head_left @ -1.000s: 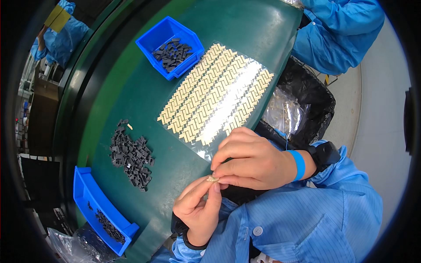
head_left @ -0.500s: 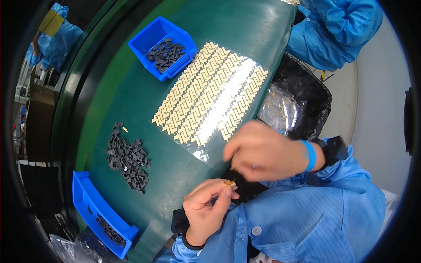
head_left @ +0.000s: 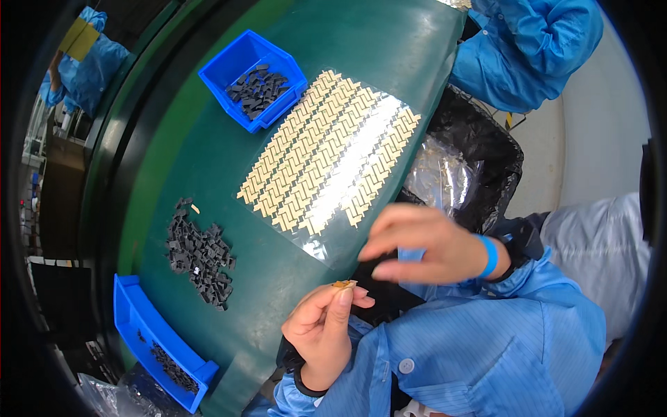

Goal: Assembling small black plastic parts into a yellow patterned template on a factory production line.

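Note:
My left hand (head_left: 321,326) is raised near the table's front edge, thumb and forefinger pinched on a small tan-yellow piece (head_left: 343,283). Its exact kind is too small to make out. My right hand (head_left: 425,244) hovers up and to the right of it, a little smeared by motion, with thumb and fingers apart and nothing visible between them. Beyond the hands, a clear plastic sheet (head_left: 314,251) lies on the green table. Rows of cream-yellow, arrow-like pieces (head_left: 283,174) cover it in a zigzag pattern, and a bright glare runs across them.
Small dark grey blocks (head_left: 198,257) lie heaped on the table (head_left: 257,278), left of the sheet. Blue bins (head_left: 217,73) (head_left: 132,313) at the back and front left hold more dark pieces. A black-lined bin (head_left: 504,156) stands at right; another person's blue sleeve (head_left: 500,69) is beyond.
My right hand has drawn away from the left and its fingers have spread. The left hand has shifted slightly left, still pinching the piece. Grey clothing has appeared at the right edge.

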`<act>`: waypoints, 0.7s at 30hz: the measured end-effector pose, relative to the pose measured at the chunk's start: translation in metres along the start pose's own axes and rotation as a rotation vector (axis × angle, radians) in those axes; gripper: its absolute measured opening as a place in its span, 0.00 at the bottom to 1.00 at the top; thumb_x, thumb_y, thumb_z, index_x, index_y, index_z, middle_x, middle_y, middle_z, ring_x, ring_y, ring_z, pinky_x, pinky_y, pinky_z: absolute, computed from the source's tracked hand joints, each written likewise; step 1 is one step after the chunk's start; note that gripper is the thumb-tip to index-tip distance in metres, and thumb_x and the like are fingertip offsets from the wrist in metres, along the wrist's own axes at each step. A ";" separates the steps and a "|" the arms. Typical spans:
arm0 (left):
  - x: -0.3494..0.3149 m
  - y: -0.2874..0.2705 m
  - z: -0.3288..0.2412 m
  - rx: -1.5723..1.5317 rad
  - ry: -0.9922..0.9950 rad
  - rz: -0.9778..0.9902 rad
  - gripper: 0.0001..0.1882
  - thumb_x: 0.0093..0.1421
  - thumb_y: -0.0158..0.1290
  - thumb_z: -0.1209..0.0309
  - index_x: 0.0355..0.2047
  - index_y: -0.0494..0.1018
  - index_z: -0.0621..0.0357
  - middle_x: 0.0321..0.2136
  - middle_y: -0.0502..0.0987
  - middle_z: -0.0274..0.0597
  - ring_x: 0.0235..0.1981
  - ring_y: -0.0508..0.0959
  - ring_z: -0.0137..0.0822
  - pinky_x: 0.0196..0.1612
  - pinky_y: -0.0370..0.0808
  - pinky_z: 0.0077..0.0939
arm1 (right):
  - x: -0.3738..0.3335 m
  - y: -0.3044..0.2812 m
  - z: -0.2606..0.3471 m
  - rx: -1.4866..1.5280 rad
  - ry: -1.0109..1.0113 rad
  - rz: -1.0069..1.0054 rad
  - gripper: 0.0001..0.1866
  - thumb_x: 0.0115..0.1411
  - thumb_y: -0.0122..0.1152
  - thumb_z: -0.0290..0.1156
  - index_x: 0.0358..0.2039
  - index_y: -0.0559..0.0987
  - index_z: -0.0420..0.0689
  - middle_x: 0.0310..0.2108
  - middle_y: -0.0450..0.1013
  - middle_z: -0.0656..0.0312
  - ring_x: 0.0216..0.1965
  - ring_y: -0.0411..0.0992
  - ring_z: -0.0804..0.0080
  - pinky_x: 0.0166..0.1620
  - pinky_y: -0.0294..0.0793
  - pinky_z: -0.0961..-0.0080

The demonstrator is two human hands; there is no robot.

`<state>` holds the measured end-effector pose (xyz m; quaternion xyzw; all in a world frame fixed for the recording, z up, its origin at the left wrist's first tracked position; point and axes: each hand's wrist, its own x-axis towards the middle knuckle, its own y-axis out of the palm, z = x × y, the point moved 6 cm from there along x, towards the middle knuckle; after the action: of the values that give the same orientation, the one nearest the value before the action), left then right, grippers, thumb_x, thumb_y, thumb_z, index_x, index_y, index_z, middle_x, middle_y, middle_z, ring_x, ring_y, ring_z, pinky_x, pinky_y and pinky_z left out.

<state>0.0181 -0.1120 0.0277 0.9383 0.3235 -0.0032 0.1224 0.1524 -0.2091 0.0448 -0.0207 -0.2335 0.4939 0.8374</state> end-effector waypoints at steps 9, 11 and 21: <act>-0.002 0.001 -0.009 0.194 0.080 -0.051 0.09 0.57 0.52 0.76 0.32 0.73 0.74 0.28 0.76 0.50 0.25 0.77 0.34 0.32 0.75 0.23 | 0.011 0.025 0.005 0.226 0.016 0.079 0.05 0.53 0.58 0.27 0.27 0.74 0.39 0.26 0.67 0.61 0.24 0.68 0.72 0.27 0.65 0.78; -0.001 0.001 -0.015 0.073 0.141 -0.091 0.07 0.54 0.53 0.82 0.34 0.74 0.73 0.34 0.76 0.51 0.31 0.76 0.31 0.36 0.73 0.19 | 0.012 0.025 0.006 0.193 -0.001 0.079 0.05 0.53 0.58 0.27 0.27 0.74 0.39 0.25 0.67 0.61 0.24 0.67 0.73 0.26 0.64 0.78; 0.000 -0.012 -0.013 0.172 0.235 -0.165 0.06 0.52 0.54 0.83 0.32 0.76 0.69 0.38 0.72 0.47 0.34 0.73 0.30 0.37 0.70 0.18 | 0.010 0.030 0.009 0.153 0.014 0.005 0.04 0.53 0.58 0.26 0.28 0.76 0.39 0.25 0.68 0.61 0.24 0.68 0.72 0.26 0.65 0.78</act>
<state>0.0100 -0.0998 0.0373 0.9095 0.4099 0.0690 0.0020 0.1281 -0.1869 0.0488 0.0394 -0.1889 0.5123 0.8369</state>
